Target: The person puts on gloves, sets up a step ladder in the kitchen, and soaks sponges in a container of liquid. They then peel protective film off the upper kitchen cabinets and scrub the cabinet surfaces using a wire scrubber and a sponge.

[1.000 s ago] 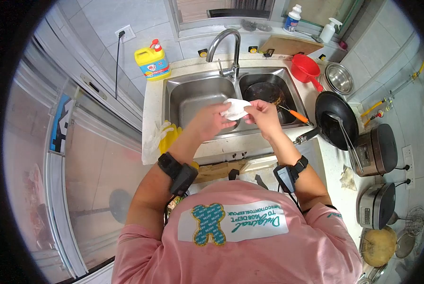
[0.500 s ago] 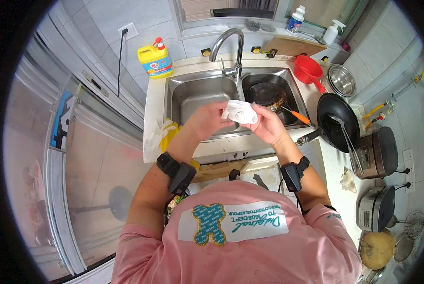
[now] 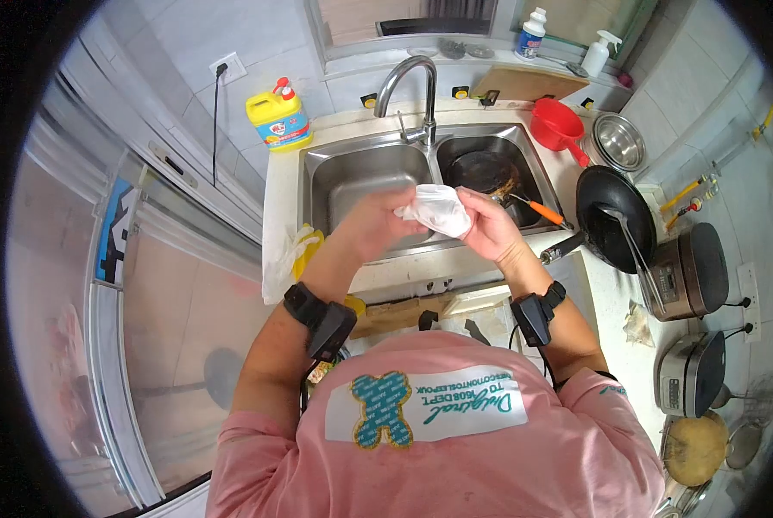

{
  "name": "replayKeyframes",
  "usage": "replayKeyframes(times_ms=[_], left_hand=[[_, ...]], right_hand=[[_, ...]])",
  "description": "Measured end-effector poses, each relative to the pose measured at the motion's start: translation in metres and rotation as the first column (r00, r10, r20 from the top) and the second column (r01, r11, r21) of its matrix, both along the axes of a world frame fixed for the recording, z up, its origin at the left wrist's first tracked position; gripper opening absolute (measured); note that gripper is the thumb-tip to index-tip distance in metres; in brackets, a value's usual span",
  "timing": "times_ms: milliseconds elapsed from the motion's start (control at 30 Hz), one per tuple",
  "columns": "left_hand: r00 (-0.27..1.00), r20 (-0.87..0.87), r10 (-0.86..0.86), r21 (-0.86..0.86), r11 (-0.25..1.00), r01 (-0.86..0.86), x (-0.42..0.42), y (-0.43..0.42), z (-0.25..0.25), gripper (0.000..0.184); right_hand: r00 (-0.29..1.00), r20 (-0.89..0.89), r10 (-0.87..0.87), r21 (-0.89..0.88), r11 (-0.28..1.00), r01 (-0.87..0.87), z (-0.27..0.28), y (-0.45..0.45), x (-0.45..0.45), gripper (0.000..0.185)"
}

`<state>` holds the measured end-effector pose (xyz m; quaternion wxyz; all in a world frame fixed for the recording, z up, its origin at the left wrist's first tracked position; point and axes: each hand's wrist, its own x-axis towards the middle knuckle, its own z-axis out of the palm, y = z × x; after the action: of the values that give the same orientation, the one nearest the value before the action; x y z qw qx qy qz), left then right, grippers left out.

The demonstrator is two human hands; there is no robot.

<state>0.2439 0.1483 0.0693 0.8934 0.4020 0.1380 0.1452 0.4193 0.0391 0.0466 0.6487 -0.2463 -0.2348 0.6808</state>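
Note:
Above the front edge of the double sink (image 3: 317, 233), a small crumpled white bundle (image 3: 438, 210) of thin, soft material is held between my hands. Whether it is plastic, cloth or paper is not clear. My left hand (image 3: 378, 226), slightly blurred, pinches its left end. Thumb and fingers of my right hand (image 3: 488, 226) close on its right end. Beyond my right hand, a dark round pan (image 3: 485, 173) lies in the right basin, near a tool with an orange handle (image 3: 543, 212).
A faucet (image 3: 429, 95) rises behind the sink. A yellow detergent jug (image 3: 278, 119) stands back left. To the right are a red dipper (image 3: 559, 126), metal bowls (image 3: 619, 142), a black wok (image 3: 611, 207) with tongs and two cookers. A yellow-and-white plastic bag (image 3: 304, 250) lies at the left counter edge.
My left hand has shifted a little left and lower, and the white bundle looks more stretched out and turned between my hands. My right hand stays nearly in place.

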Motion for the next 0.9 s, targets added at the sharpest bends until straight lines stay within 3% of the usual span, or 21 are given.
replayKeyframes(times_ms=[100,167,400,500,533,567,600,667,700,733,767,800,833,867,900], left_hand=[[0.998,0.011,-0.062,-0.145,0.987,0.063,0.002,-0.010,0.005,0.037],[0.978,0.156,-0.135,-0.180,0.970,0.162,0.003,-0.013,0.005,0.039],[0.979,0.203,-0.033,-0.230,0.970,0.081,0.003,-0.009,0.012,0.034],[0.995,0.093,-0.047,-0.292,0.954,0.072,0.003,-0.014,0.010,0.033],[0.992,-0.018,-0.123,0.015,0.992,0.123,0.004,-0.013,0.000,0.035],[0.976,-0.147,-0.159,0.312,0.929,0.198,0.005,-0.010,-0.010,0.036],[0.976,-0.148,-0.159,0.312,0.929,0.198,0.005,-0.011,-0.006,0.036],[0.932,-0.351,-0.092,0.552,0.783,0.286,0.004,-0.010,0.006,0.041],[0.932,-0.351,-0.091,0.553,0.783,0.285,0.003,-0.010,0.012,0.041],[0.918,-0.395,0.046,0.718,0.638,0.277,0.001,-0.009,0.019,0.031],[0.895,-0.403,0.192,0.843,0.458,0.281,-0.001,-0.008,0.022,0.023],[0.895,-0.400,0.199,0.845,0.458,0.275,-0.002,-0.008,0.020,0.023],[0.894,-0.214,0.394,0.974,0.018,0.225,-0.002,-0.009,0.016,0.019],[0.877,0.037,0.479,0.880,-0.432,0.199,-0.002,-0.010,0.011,0.014],[0.874,0.037,0.484,0.879,-0.431,0.201,-0.001,-0.012,0.006,0.014]], right_hand=[[0.999,0.052,-0.005,-0.006,1.000,0.006,0.000,0.002,0.002,0.024],[0.997,0.070,-0.010,-0.005,1.000,0.011,0.000,0.003,-0.001,0.023],[0.997,0.049,0.051,-0.004,0.999,-0.051,0.020,-0.003,-0.006,0.019],[0.999,-0.033,0.009,0.050,0.999,-0.008,0.018,-0.002,0.000,0.017],[0.995,-0.101,0.002,0.116,0.993,0.010,0.017,0.000,0.003,0.017],[1.000,-0.015,0.017,0.136,0.991,-0.014,0.016,0.001,0.005,0.014],[1.000,-0.016,0.017,0.137,0.991,-0.015,0.011,0.003,0.009,0.014],[0.975,0.217,0.040,0.052,0.997,-0.052,-0.003,0.006,0.017,0.014],[0.918,0.386,-0.090,0.004,0.995,0.096,0.003,0.006,0.010,0.016],[0.918,0.388,-0.087,0.005,0.996,0.093,0.000,0.007,0.012,0.016],[0.725,0.638,-0.259,0.112,0.963,0.245,-0.004,0.008,0.015,0.016],[0.440,0.803,-0.402,0.261,0.901,0.348,0.001,0.009,0.013,0.017],[0.483,0.813,-0.325,0.140,0.914,0.380,0.006,0.006,0.013,0.019],[0.484,0.813,-0.323,0.142,0.917,0.373,0.010,0.005,0.008,0.019],[0.494,0.823,-0.281,0.112,0.932,0.343,0.015,0.004,-0.002,0.021]])
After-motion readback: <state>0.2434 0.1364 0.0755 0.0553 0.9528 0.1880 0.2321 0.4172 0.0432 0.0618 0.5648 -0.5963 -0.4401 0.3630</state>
